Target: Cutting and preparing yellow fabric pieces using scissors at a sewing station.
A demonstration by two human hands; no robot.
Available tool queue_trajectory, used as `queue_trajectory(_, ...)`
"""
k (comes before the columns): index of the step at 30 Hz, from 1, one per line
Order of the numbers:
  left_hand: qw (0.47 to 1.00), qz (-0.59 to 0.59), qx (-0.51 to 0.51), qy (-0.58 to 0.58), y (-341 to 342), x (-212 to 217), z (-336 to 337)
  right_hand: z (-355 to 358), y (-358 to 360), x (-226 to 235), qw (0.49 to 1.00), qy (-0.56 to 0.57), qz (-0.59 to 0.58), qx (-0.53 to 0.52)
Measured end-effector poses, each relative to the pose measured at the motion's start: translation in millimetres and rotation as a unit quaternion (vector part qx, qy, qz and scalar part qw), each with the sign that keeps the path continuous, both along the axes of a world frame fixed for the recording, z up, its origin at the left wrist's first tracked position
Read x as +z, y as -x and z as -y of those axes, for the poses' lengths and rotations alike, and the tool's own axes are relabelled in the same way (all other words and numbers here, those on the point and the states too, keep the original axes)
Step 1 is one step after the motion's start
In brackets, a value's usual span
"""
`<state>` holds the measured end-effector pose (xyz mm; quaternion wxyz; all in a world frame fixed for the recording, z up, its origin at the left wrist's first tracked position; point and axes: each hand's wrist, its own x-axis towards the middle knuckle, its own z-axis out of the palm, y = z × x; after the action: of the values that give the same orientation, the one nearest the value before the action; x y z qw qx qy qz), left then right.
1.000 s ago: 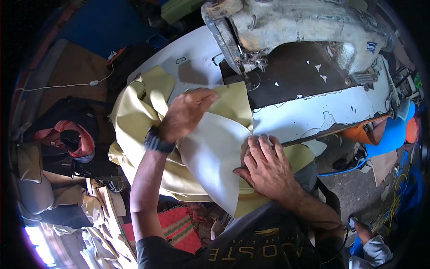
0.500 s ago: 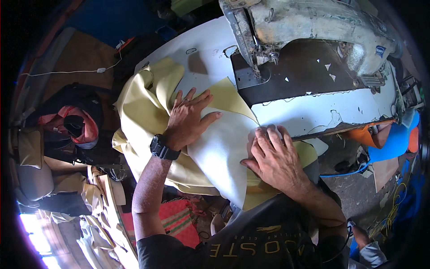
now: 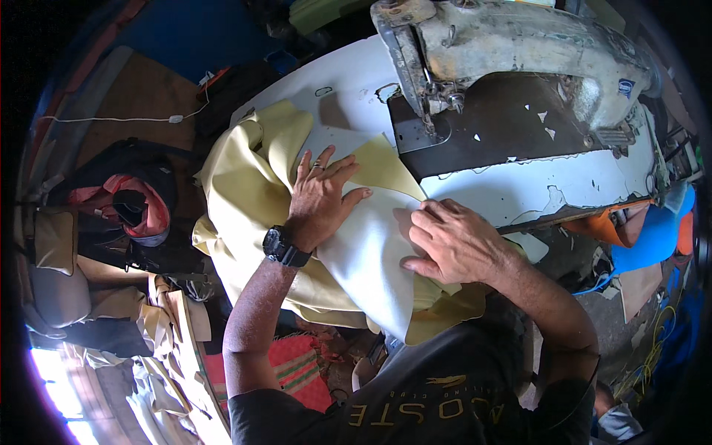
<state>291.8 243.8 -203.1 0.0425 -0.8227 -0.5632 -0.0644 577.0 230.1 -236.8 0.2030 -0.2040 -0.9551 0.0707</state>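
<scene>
A large pale yellow sheet (image 3: 241,196), which looks like leatherette, lies in loose folds over the left end of the sewing table (image 3: 352,89). On it rests a white piece or turned-over white side (image 3: 367,256); I cannot tell which. My left hand (image 3: 319,204) presses flat with fingers spread, across the seam between the yellow corner (image 3: 387,170) and the white. At the right end of that seam, my right hand (image 3: 463,241) has its fingers bent and closed on the edge of the material. Its fingertips are partly hidden.
A worn sewing machine (image 3: 512,48) stands at the back right, its needle area beyond my hands. Small white scraps (image 3: 549,133) lie on its dark bed. At left sits a dark bag with red lining (image 3: 122,204). Blue and orange material (image 3: 653,230) hangs at right.
My right hand has gone from lying flat with fingers stretched to bent fingers gripping the edge, its elbow swung outward. My left hand stays flat on the material.
</scene>
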Motion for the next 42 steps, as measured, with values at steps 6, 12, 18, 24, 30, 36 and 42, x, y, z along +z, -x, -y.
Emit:
queue_trajectory(6,0.996,0.043,0.021,-0.078,-2.2,-4.8,2.3,1.4,12.2,-7.4,0.999,-0.041,0.000,-0.034)
queue_trajectory(12,0.987,0.092,0.064,-0.116,-3.4,4.0,19.0,2.2,13.4,-12.6,0.997,-0.032,-0.039,-0.052)
queue_trajectory(18,0.996,0.023,0.004,-0.087,-2.2,13.7,18.8,8.3,18.0,-12.2,0.995,-0.066,-0.007,-0.073)
queue_trajectory(24,0.982,0.111,0.121,0.089,-0.7,27.0,17.8,10.3,17.9,-13.5,0.994,-0.067,-0.005,-0.083)
queue_trajectory(30,0.985,0.104,0.131,0.044,-9.8,20.2,25.8,8.3,16.9,-14.4,0.991,-0.105,0.002,-0.082)
queue_trajectory(36,0.975,0.055,0.182,0.116,-16.4,19.5,29.8,10.0,17.3,-13.2,0.989,-0.117,0.043,-0.082)
queue_trajectory(42,0.981,0.036,0.186,0.039,-22.7,12.7,35.3,10.5,14.8,-12.1,0.984,-0.144,0.057,-0.087)
